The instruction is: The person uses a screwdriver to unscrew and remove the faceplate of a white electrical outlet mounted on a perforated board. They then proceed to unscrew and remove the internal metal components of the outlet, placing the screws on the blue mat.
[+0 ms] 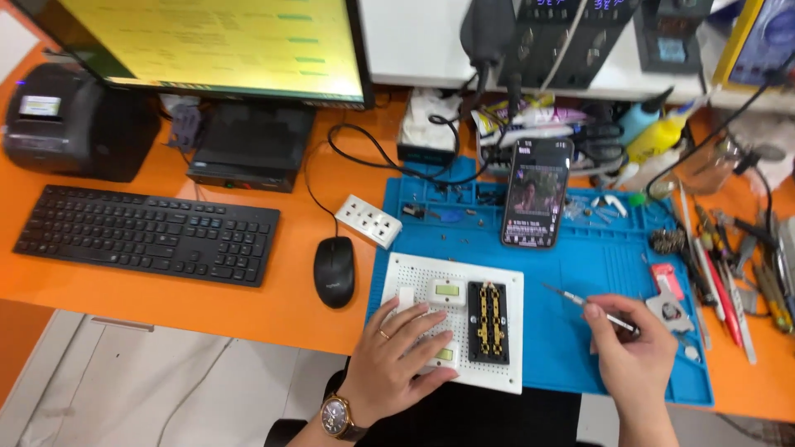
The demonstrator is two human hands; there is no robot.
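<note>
My left hand [403,353], with a ring and a wristwatch, lies flat on a white perforated board [507,285] at the near edge of a blue work mat [596,273]. A black holder with gold contacts [489,323] and two small pale green parts sit on that board. My right hand [633,352] grips thin metal tweezers [580,302], tip pointing left over the mat, a little right of the board. A phone [537,192] with a lit screen leans upright at the mat's far side.
On the orange desk [273,306] are a black mouse [334,271], black keyboard [145,234], white power strip [368,221], monitor [215,45] and black printer [74,120]. Hand tools [729,273] and bottles [654,132] crowd the right side. Small screws lie on the mat's far trays.
</note>
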